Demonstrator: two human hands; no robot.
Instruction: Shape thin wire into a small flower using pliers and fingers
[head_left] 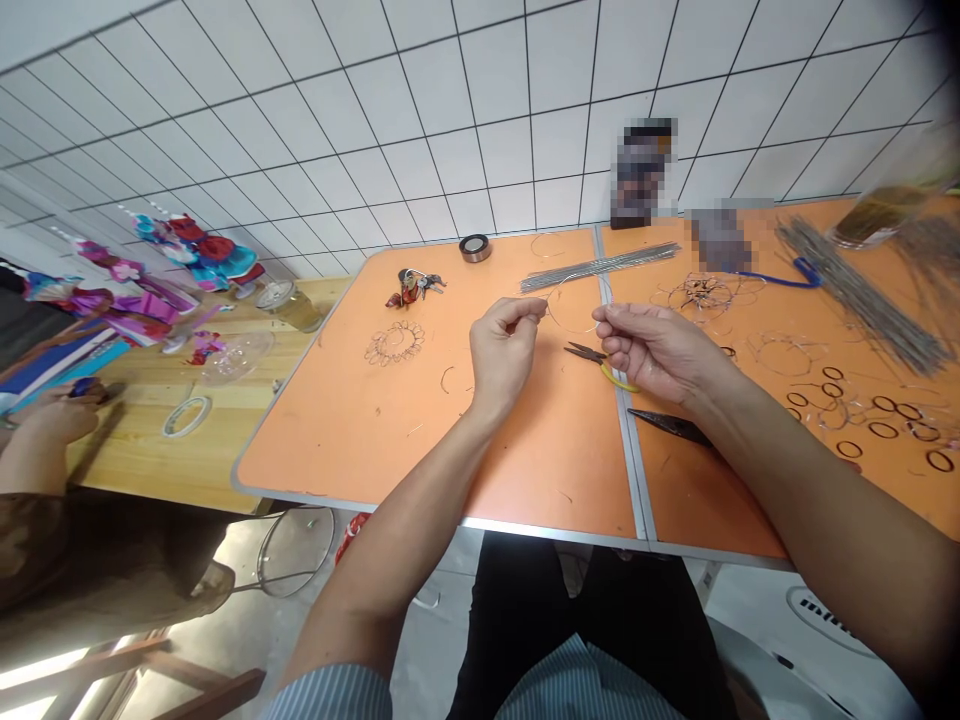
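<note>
Both my hands are raised over the orange table (390, 430) and pinch the two ends of a thin wire bent into a loop (571, 305). My left hand (504, 350) grips the left end between thumb and fingers. My right hand (651, 348) grips the right end. Under my right hand lie yellow-handled pliers (600, 362), and dark pliers (671, 426) rest by my right forearm. A finished wire flower (395, 342) lies to the left of my hands.
A bundle of straight wires (600, 266) lies behind the loop, with a bigger bundle (862, 295) at the right. Small wire rings (885, 405) and wire flowers (701, 295) are scattered at the right. A tape roll (475, 247) and keys (412, 287) sit at the back. Another person's hand (52, 415) works at the wooden table on the left.
</note>
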